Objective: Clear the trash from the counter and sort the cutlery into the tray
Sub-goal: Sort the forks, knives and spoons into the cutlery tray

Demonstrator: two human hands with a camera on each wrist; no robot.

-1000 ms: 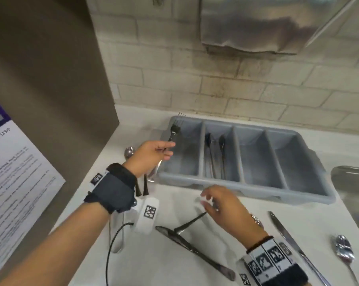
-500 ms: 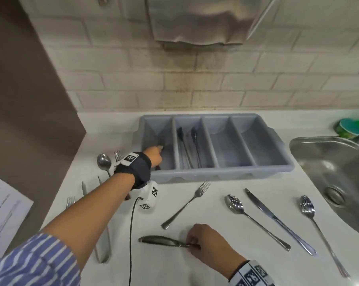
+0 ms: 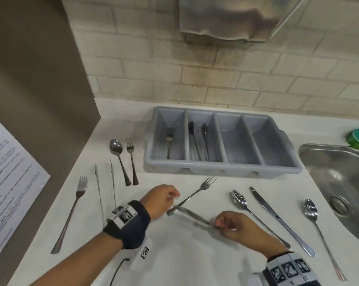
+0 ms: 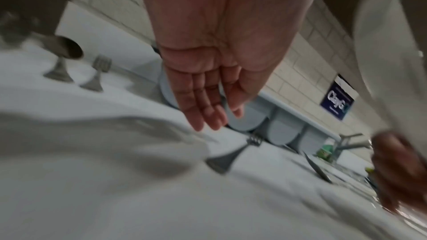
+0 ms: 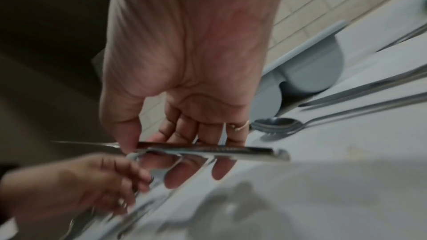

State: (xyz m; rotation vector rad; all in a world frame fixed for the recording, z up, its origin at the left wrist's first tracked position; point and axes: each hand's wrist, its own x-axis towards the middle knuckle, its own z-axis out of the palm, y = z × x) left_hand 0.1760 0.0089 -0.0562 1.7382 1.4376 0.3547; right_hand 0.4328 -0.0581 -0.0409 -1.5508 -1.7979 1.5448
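- The right hand [image 3: 234,225] pinches the handle of a shiny steel table knife [image 3: 190,216] just above the white bench [image 3: 184,259]. The blade runs far-left toward the left hand [image 3: 161,200].
- The left hand, fingers relaxed and holding nothing, hovers at the near end of a steel fork [image 3: 197,191]. The fork's long axis points far-right to the grey four-compartment plastic tray [image 3: 222,169].
- The left hand is the nearer to that fork.

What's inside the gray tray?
The tray has four slots. The leftmost holds one fork. The next holds two long dark pieces, too dim to name. The two right slots show only bare bottoms. Nothing covers the tray.
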